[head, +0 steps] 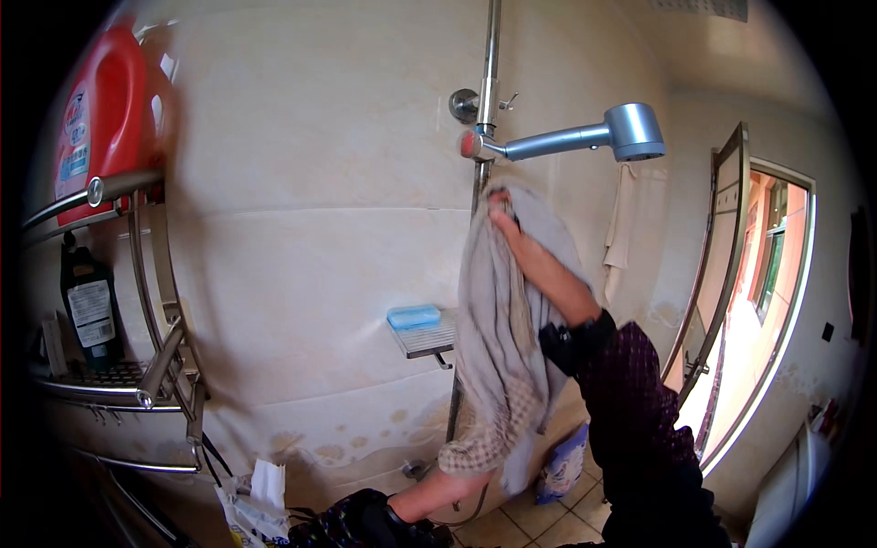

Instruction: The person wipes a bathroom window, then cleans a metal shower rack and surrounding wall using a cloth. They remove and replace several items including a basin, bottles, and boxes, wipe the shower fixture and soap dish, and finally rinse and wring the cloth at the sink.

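A grey cloth garment (486, 294) with a checked inner side hangs in front of the shower rail. My right hand (503, 211) grips it near the top, with the fabric bunched at the fingers. Lower down, my left hand (474, 483) reaches into the checked part (486, 438); the cloth covers its fingers, so their pose is hidden. Just above the garment, a blue-grey hand shower (582, 139) sits in its holder (479, 145). A blue soap bar (414, 316) lies on a small ridged shelf (421, 341) left of the cloth.
On the left, a metal wall rack (154, 383) holds a red detergent jug (113, 103) and a dark bottle (90, 308). A purple bag (565, 466) rests on the tiled floor (531, 514). A pale cloth (619, 233) hangs behind, and a door (719, 253) stands ajar at right.
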{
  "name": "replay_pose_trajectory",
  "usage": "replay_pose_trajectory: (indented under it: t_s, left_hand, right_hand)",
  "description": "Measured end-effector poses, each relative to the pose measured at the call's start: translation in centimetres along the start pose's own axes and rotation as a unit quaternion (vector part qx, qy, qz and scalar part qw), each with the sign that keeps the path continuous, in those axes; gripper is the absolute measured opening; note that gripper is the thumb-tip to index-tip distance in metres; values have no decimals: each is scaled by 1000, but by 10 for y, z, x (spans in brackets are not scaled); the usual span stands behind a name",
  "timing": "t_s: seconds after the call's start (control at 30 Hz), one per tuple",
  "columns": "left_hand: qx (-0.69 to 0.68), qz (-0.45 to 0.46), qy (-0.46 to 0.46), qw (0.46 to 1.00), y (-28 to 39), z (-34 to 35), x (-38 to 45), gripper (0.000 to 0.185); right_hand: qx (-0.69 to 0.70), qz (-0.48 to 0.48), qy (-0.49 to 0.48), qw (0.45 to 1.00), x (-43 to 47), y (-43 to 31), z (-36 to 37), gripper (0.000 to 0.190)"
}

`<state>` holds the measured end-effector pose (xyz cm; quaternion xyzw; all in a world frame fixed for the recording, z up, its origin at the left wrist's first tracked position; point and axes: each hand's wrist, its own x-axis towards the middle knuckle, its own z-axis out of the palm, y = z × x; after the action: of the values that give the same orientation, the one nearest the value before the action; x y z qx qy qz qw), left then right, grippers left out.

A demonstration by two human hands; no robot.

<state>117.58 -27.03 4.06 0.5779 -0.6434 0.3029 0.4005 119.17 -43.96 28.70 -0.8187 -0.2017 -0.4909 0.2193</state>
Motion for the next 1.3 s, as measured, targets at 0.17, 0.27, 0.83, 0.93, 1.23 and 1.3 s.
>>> replay_pose_trajectory:
  t_s: [0.17, 0.27, 0.83, 0.93, 1.23, 1.3]
  left_hand:
    - [47, -105, 43, 992, 3, -12, 28, 40]
    - [-176, -220, 23, 959, 20, -20, 33, 39]
    - [-425, -202, -149, 870, 51, -25, -25, 37]
    - [-414, -220, -240, 850, 54, -24, -19, 41]
    - [-342, -258, -209, 879, 36, 13, -57, 40]
    - [-380, -291, -262, 838, 36, 10, -64, 40]
  right_hand:
    - [150, 92, -38, 984, 15, 3, 15, 39]
    - [-186, 34, -39, 981, 0, -8, 31, 44]
    - [-127, 139, 2, 982, -79, -72, -20, 25]
    - [-84, 162, -30, 983, -83, -72, -2, 27]
    - [-125, 83, -53, 987, -114, -40, 50, 33]
    - [-144, 146, -48, 978, -144, -40, 50, 19]
